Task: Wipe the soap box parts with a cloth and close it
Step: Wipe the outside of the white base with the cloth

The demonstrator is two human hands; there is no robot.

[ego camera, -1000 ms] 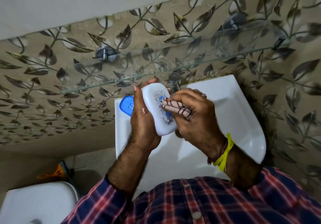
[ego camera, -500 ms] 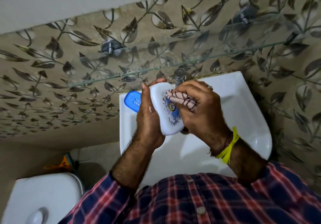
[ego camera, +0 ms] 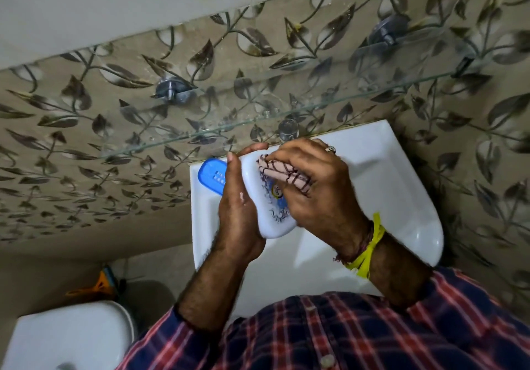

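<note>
Holding the white soap box lid (ego camera: 259, 197) upright at the middle of the frame, my left hand (ego camera: 239, 212) is wrapped round its left long edge, thumb on the near face and fingertips showing over the top end, while my right hand (ego camera: 312, 189) is bunched round the checked cloth (ego camera: 284, 176) and presses it against the printed face of the lid. I judge the lid to be light, stiff moulded plastic, smooth and probably slick if damp, so the sensible hold is by the rims, as the left hand has it, with the flat face left free for the cloth; squeezing the broad faces could flex it or let it squirt out. The cloth is soft and limp and only works wadded under the fingers. Behind the left hand, left of centre, the blue soap box tray (ego camera: 212, 175) sits on the back corner of the white washbasin (ego camera: 401, 197), apart from the lid, so closing is not yet done. A glass shelf (ego camera: 200, 137) crosses the patterned wall above
</note>
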